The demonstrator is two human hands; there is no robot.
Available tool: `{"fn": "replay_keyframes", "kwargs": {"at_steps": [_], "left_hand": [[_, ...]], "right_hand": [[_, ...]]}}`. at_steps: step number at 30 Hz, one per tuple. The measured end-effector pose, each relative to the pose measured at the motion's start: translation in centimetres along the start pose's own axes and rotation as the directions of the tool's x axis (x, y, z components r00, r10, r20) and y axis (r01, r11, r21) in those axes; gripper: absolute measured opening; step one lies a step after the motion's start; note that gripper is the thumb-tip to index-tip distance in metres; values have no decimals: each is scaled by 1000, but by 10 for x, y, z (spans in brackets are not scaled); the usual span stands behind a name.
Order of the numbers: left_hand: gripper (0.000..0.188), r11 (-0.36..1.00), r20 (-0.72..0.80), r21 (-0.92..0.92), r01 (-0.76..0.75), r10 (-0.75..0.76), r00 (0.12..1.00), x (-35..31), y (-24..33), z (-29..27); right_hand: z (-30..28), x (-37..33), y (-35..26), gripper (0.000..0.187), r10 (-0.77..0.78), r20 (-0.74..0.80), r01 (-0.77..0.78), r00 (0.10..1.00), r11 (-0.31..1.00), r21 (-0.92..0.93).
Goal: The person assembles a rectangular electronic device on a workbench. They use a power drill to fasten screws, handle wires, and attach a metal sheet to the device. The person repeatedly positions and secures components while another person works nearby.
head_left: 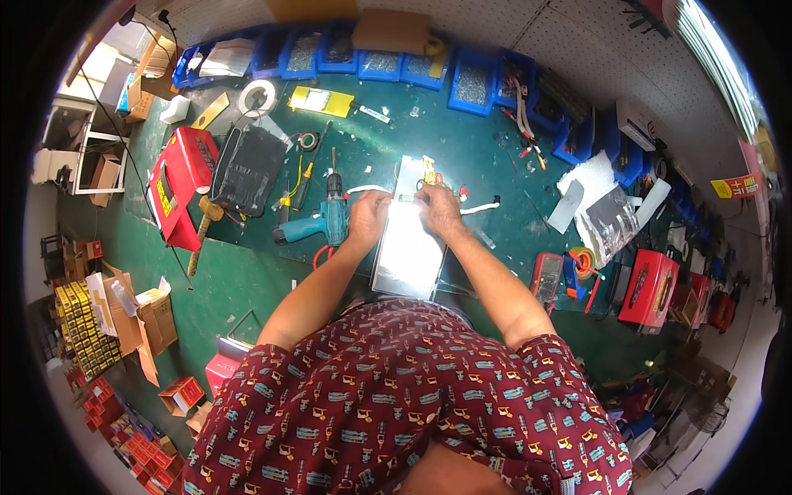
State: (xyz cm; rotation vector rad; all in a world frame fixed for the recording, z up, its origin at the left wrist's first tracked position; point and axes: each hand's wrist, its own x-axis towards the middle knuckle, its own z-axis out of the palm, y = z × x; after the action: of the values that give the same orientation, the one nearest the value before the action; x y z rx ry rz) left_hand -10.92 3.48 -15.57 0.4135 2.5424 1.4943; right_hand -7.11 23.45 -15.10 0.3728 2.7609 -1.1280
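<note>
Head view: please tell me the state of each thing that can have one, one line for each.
Shiny silver rectangular panel: between both hands, reflecting light strongly.
Bare left hand: fingers curled at the panel's left side; grip unclear.
Bare right hand: fingers bent at the panel's right side; grip unclear.
Teal-and-black cordless drill: lying on its side, bit fitted.
Yellow-handled screwdriver: lying down, not held.
Blue plastic bin: open-topped, holding small silvery parts.
Brown cardboard box: flaps open.

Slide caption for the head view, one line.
Left hand and right hand at a shiny panel, teal drill lying to the left.
</note>
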Motion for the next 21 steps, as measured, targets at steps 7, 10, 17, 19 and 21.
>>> {"fn": "replay_keyframes", "kwargs": {"at_steps": [7, 10, 17, 19, 21], "left_hand": [[24, 943, 193, -272, 195, -145, 970, -6, -4, 9], [23, 950, 300, -244, 195, -118, 947, 1, 10, 12], [20, 965, 316, -248, 84, -1, 949, 15, 10, 14], [20, 992, 304, -114, 50, -13, 953, 18, 3, 13], [23, 998, 282, -24, 66, -57, 958, 20, 8, 13]], "right_hand": [[4, -15, -3, 20, -190, -91, 184, 978, 981, -66], [9, -20, 9, 25, -230, -181, 226, 956, 973, -42], [10, -33, -9, 34, -226, -228, 207, 947, 973, -105], [11, -33, -13, 33, -218, -240, 203, 946, 975, -86], [13, -32, -14, 30, -234, -246, 217, 940, 971, -96]]}}
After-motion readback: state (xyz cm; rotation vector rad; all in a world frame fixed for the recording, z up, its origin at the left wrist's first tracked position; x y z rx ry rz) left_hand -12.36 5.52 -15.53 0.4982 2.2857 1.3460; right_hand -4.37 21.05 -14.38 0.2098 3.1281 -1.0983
